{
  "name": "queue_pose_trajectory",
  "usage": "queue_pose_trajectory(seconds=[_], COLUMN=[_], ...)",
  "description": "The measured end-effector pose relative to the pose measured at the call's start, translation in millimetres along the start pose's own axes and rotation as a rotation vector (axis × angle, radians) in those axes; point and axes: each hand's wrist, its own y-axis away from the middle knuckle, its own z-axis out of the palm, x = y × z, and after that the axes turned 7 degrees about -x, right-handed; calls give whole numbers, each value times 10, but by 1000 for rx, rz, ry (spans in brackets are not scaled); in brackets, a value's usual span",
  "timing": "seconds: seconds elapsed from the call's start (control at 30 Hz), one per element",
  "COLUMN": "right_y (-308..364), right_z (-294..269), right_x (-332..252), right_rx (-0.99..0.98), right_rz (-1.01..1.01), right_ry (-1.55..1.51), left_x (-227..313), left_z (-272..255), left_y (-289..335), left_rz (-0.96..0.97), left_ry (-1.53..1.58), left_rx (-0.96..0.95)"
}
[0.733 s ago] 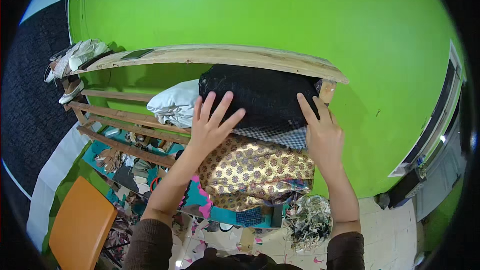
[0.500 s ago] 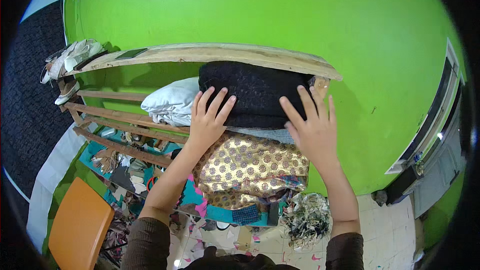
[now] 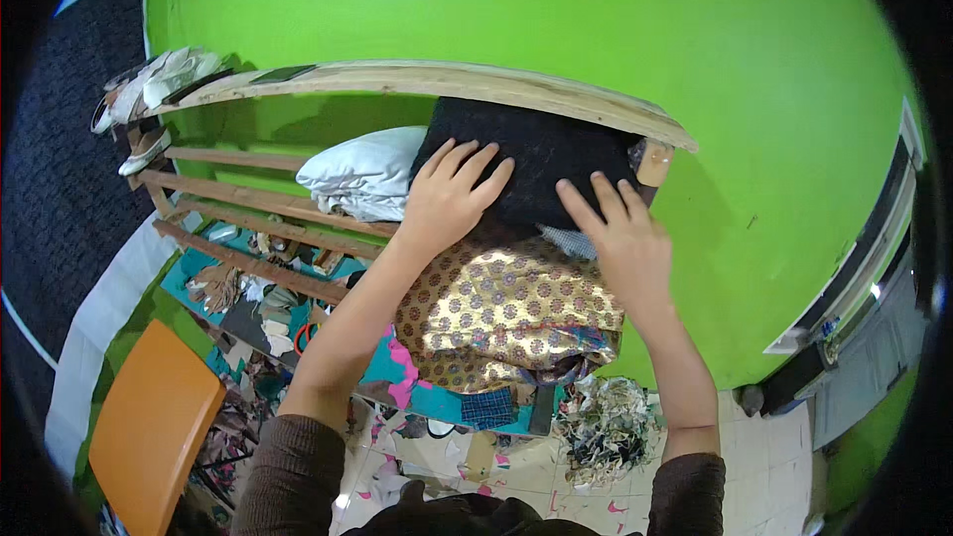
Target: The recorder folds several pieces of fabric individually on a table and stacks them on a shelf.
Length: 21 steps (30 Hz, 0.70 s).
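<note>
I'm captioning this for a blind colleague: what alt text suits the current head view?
A person's left hand and right hand, spread open, are on black fabric in a wooden rack. To the black fabric's left lies white fabric, below it gold patterned fabric, with a bright green wall behind.

Black cloth (image 3: 541,154): back hidden under rack's (image 3: 427,79) top front edge, lower left behind left hand (image 3: 447,201). Checked cloth (image 3: 569,241): right end blocked by right hand (image 3: 627,246). White cloth (image 3: 359,174): right end behind black cloth. Orange panel (image 3: 154,422): cut off by lower frame edge. Small pieces (image 3: 215,290) under rack: too small to ID.
</note>
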Motion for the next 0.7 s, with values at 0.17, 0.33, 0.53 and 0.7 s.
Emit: queue_pose_trajectory(seconds=[0.17,0.33,0.53,0.7], right_y=[-112,17,129,185], right_z=[65,156,-217,-208], right_x=[-92,-188,-325,-600], right_rx=[-46,-95,-115,-121], right_rz=[-2,93,159,195], right_ry=[-20,-106,-241,-293], left_x=[-53,112,305,442], left_z=[99,-24,-400,-622], left_y=[54,181,195,316], left_rz=[-70,-131,-211,-239], left_ry=[182,147,150,115], left_rx=[-136,-380,-222,-277])
